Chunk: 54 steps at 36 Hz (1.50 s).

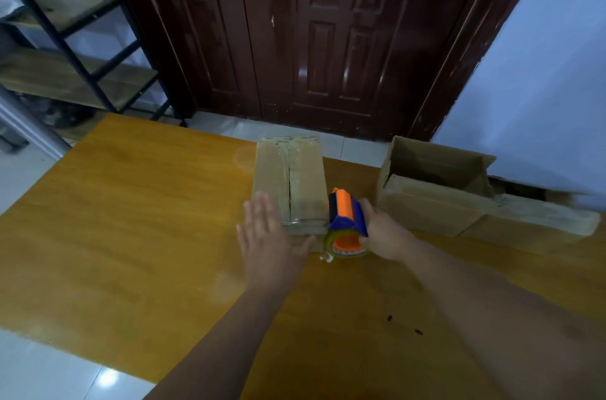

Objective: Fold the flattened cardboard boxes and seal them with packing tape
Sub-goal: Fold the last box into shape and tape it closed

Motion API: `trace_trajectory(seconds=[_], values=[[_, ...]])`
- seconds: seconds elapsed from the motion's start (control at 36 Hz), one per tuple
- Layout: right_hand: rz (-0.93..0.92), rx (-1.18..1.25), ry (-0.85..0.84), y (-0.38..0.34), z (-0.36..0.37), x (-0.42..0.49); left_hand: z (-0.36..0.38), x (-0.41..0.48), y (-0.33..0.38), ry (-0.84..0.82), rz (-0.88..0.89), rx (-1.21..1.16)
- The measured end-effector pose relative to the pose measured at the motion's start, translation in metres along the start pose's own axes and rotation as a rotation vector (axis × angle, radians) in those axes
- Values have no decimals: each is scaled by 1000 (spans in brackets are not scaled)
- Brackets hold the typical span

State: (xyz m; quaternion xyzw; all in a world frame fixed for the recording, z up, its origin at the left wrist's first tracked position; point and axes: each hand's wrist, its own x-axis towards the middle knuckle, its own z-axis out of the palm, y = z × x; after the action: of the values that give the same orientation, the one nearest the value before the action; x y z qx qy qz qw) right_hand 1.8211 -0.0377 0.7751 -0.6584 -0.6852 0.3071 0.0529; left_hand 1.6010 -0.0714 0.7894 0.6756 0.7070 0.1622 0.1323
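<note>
On the table (131, 219), left hand (269, 235) flat against closed box (290, 180), right hand (382, 235) grip around tape dispenser (346, 222), open box (436, 190) alongside.

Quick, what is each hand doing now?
Left hand: open, flat against the closed box.
Right hand: closed on the tape dispenser.

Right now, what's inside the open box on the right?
The open box shows only bare cardboard walls and a folded flap. No contents are visible, but its near wall hides the bottom, so the bottom cannot be checked.
</note>
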Motion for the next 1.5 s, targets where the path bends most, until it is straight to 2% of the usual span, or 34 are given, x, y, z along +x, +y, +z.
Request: trace_trajectory(seconds=[0.06, 0.14, 0.25, 0.44, 0.75, 1.0, 1.14, 1.19, 1.31, 1.36, 1.5], values=[[-28, 23, 3, -4, 4, 0, 3, 7, 5, -45, 231, 259], [-44, 30, 14, -6, 7, -2, 9, 18, 9, -188, 367, 383], [21, 44, 40, 2, 2, -12, 15, 25, 0, -295, 379, 301], [38, 130, 128, 15, -16, -31, 22, 20, -11, -230, 436, 353], [-8, 75, 244, 14, -22, -41, 20, 25, -11, -247, 457, 326], [70, -235, 174, 19, -11, -39, 25, 25, -17, -241, 513, 380], [128, -320, 190, 14, -13, -36, 24, 26, -17, -238, 526, 365], [136, -230, 172, 14, -16, -35, 23, 26, -18, -234, 524, 358], [148, 141, 155, 27, -30, -48, 22, 27, -20, -239, 530, 350], [152, 178, 193, 32, -36, -54, 23, 27, -19, -240, 526, 352], [121, -164, 184, 25, -31, -56, 20, 27, -16, -259, 522, 347]])
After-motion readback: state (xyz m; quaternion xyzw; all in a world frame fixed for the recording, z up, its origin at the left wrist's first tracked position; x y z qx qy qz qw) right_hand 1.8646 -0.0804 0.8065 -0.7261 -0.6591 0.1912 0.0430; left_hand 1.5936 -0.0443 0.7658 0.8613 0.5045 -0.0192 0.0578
